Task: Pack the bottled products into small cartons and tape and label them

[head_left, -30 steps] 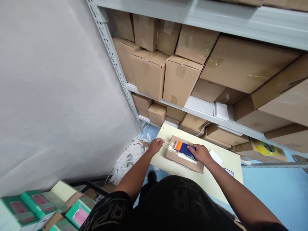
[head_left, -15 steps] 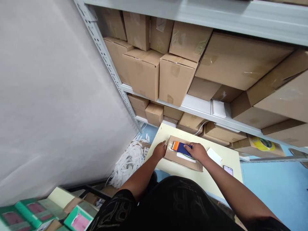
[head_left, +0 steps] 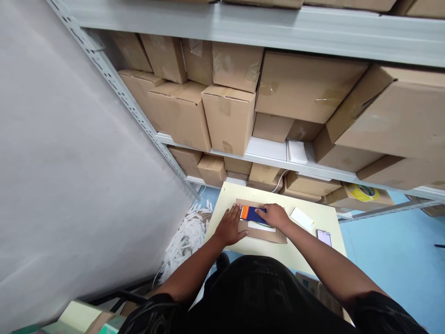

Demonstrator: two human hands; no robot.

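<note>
A flat brown cardboard box [head_left: 262, 235] lies on the pale yellow table, with a white label [head_left: 255, 227] on its top. My right hand [head_left: 277, 216] is closed around a dark blue and orange tape dispenser [head_left: 253, 214], held low over the box with its orange end to the left. A green curved edge shows under the dispenser. Over the box's left end my left hand [head_left: 229, 227] lies flat, fingers stretched out and thumb spread, close beside the orange end. Whether the dispenser touches the box I cannot tell.
On the table [head_left: 227, 197], a white card or pad [head_left: 301, 219] and a phone [head_left: 324, 238] lie right of the box. Shelves with cardboard boxes [head_left: 227, 120] rise behind. A yellow tape roll [head_left: 364, 192] rests on a lower box. White strips [head_left: 184, 236] cover the floor at left.
My left hand has gone from gripping the box's left edge to lying flat over that end. The dispenser stays in my right hand above the box. The view has shifted.
</note>
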